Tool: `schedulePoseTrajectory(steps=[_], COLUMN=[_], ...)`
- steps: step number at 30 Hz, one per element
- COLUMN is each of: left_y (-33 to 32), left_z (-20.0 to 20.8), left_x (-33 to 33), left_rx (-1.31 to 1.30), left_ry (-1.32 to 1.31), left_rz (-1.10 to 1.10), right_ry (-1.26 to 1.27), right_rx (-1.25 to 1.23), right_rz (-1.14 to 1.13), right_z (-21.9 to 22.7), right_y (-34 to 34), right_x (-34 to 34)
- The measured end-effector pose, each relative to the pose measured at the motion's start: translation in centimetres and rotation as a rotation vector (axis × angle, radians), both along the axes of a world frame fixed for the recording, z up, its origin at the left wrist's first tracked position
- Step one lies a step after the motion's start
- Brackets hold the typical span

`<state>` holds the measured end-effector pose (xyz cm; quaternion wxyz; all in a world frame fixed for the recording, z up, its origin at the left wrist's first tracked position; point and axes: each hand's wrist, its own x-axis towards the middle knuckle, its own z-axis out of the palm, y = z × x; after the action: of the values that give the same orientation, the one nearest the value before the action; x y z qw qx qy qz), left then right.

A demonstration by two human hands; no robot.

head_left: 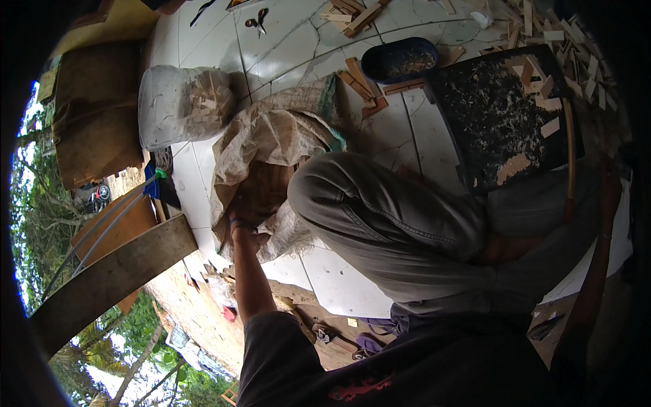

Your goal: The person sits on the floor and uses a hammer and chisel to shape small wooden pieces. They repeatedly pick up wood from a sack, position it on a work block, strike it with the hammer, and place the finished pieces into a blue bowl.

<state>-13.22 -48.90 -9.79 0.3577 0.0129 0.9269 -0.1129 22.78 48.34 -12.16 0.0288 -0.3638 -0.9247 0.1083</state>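
Observation:
My left hand reaches into the mouth of a pale woven sack that lies on the floor beside my bent knee. The thumb shows, but the other fingers are lost in the sack's shadow. Brown wood pieces appear inside the sack. My right hand rests low at the far right, in dim light near the dark board; its fingers cannot be made out. Wood shavings and small offcuts lie on that board. A long wooden stick with a reddish end lies along its right edge.
A clear plastic bag of wood pieces stands beyond the sack. A dark blue oval tub holds shavings. Scissors lie on the white tiles. Loose wood strips are heaped at the far right. A plank slants at the left.

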Motion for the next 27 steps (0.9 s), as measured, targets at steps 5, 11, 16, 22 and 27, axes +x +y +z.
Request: schedulePoseTrajectory(steps=[5, 11, 16, 22, 27], left_y=[0.9, 1.9, 2.7, 3.0, 2.7], left_z=[-0.3, -1.5, -2.3, -2.3, -1.7], left_x=[-0.9, -0.7, -0.6, -1.2, -1.5], left_rx=[0.002, 0.018, 0.032, 0.044, 0.042], left_ry=[-0.014, -0.025, -0.039, -0.044, -0.046], left_rz=[-0.026, -0.041, -0.053, -0.059, -0.051], right_ry=[-0.006, 0.023, 0.032, 0.047, -0.02], right_rx=[0.045, 0.039, 0.081, 0.003, 0.068], right_rz=[0.024, 0.018, 0.043, 0.035, 0.021], right_z=[-0.2, -0.3, -0.6, -0.7, -0.4], right_y=[0.0, 0.2, 0.5, 0.6, 0.2], right_x=[0.1, 0.3, 0.7, 0.7, 0.4])
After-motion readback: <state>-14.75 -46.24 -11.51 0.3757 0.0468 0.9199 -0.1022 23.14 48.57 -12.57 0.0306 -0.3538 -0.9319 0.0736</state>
